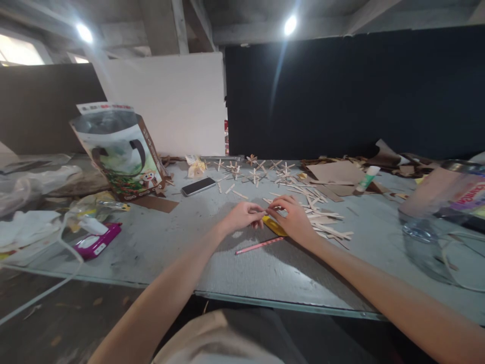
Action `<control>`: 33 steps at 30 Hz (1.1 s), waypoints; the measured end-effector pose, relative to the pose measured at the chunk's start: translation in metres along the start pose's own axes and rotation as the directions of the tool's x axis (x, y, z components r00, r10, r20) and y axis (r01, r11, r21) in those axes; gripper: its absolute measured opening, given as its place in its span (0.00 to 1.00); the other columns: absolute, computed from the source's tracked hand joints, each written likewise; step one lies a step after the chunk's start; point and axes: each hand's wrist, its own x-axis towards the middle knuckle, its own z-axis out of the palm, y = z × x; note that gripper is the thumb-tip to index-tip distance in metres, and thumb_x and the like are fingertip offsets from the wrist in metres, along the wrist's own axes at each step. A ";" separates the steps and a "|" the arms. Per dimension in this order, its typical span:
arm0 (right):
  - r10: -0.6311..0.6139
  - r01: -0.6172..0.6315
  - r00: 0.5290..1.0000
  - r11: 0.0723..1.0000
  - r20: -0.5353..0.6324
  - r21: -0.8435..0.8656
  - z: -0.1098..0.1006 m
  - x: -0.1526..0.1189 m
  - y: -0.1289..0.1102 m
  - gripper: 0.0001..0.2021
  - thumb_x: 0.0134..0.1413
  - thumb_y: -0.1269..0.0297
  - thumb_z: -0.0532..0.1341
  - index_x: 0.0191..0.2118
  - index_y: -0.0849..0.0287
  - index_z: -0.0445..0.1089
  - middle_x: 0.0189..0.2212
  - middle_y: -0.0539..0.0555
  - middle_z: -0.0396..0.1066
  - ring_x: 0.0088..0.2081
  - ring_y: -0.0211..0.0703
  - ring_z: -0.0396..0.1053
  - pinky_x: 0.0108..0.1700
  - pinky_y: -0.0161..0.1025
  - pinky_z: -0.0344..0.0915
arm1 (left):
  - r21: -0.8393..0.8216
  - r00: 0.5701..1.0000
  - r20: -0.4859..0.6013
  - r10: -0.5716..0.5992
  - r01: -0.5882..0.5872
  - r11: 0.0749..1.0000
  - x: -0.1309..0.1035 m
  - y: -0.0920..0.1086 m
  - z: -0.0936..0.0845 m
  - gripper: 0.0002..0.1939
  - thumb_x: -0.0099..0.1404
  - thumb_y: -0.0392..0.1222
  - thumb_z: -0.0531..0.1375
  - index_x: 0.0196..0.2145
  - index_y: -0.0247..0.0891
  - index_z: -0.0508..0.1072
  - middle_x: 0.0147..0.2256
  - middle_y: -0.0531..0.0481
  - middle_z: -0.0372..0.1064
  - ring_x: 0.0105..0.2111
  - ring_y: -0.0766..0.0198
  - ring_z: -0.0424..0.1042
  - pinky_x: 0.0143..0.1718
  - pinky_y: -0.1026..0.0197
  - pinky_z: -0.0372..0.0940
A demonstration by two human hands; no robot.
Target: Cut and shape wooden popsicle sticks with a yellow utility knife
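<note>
My left hand (244,216) and my right hand (290,215) meet above the grey table, their fingertips pinched close together. Whatever lies between the fingertips is too small to name. Under my right hand, partly covered, is a yellow object (273,226). A pink pencil (259,245) lies just in front of it, towards the table's near edge. Many thin wooden sticks (328,230) are scattered right of and behind my right hand. Farther back stand or lie several small crossed-stick pieces (255,177).
A black phone (198,186) lies behind my left hand. At left are a large printed bag (125,156) and a purple pack (99,241). Cardboard (335,173), a glue stick (367,180) and a clear plastic container (420,222) occupy the right side.
</note>
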 end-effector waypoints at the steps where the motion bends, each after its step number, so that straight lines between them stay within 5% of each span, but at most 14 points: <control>1: -0.012 0.012 1.000 1.000 0.007 -0.007 0.000 0.000 0.000 0.14 0.68 0.52 0.62 0.34 0.52 0.77 0.36 0.57 0.77 0.44 0.55 0.71 0.50 0.54 0.66 | 0.001 1.000 -0.011 -0.003 0.003 1.000 0.000 0.000 0.000 0.20 0.64 0.55 0.69 0.35 0.33 0.78 0.23 0.51 0.75 0.22 0.69 0.69 0.29 0.64 0.62; 33: -0.165 0.204 0.955 0.969 0.248 -0.139 0.003 -0.003 0.012 0.06 0.70 0.67 0.58 0.40 0.54 0.71 0.41 0.58 0.74 0.46 0.55 0.70 0.49 0.51 0.68 | 0.047 0.999 -0.035 -0.021 0.022 0.999 0.003 -0.010 -0.006 0.15 0.63 0.50 0.69 0.31 0.34 0.80 0.22 0.51 0.74 0.21 0.69 0.66 0.27 0.64 0.59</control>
